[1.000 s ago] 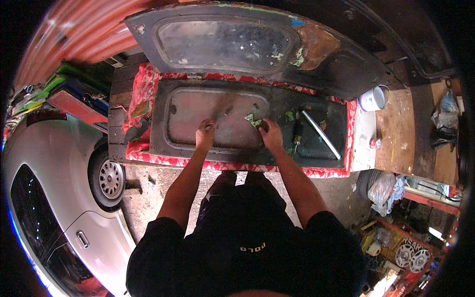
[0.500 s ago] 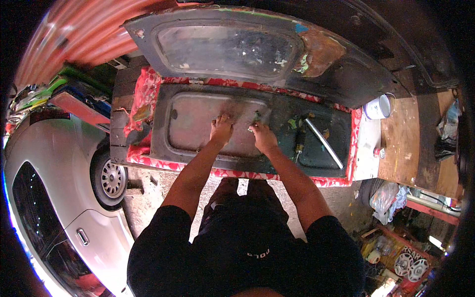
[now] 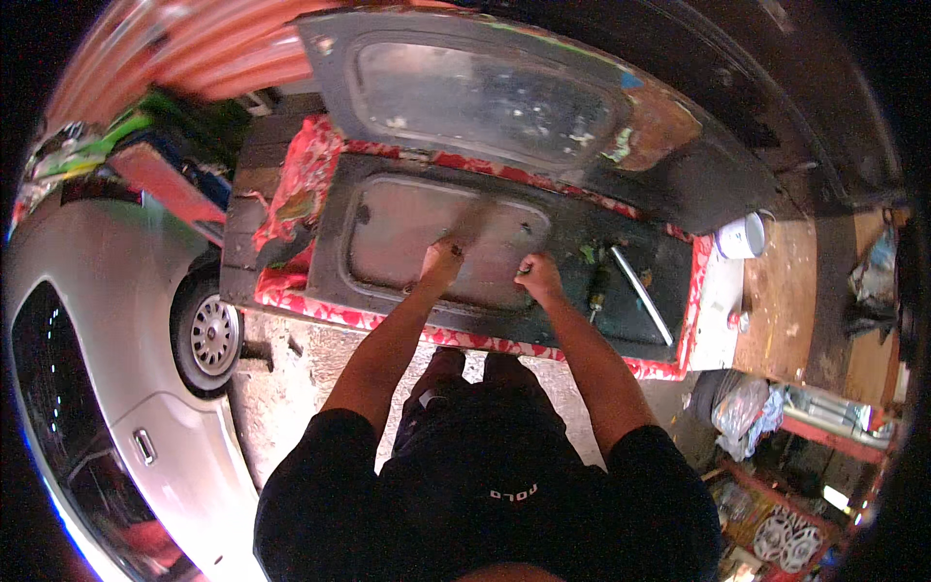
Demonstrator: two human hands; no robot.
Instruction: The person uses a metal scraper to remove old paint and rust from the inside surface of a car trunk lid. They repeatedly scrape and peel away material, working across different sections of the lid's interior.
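Note:
A dark panel (image 3: 330,228) with a recessed, rounded rectangle of dull reddish-brown lies flat on red-and-white patterned cloth (image 3: 465,341). Over the middle of that recess is my left hand (image 3: 442,262), its fingers curled in; whatever they hold is hidden. Further right, by the recess's right edge, my right hand (image 3: 541,278) is closed in a fist or pinch. Something small may show at its fingertips, too blurred to name. Right of it, a screwdriver-like tool (image 3: 597,291) and a shiny silver tube (image 3: 642,295) rest on the panel's darker end.
A second dark panel (image 3: 485,97) with a recessed middle stands tilted behind. To the right are a white bucket (image 3: 741,237) and a wooden board (image 3: 790,301). A silver car (image 3: 126,291) stands close on the left. Crumpled red cloth (image 3: 299,184) bunches at the table's left end.
The view has turned, shifting the panel rightward and downward. My left fingers, previously stretched over the recess, are now curled. My right hand has drawn slightly nearer and closed more tightly.

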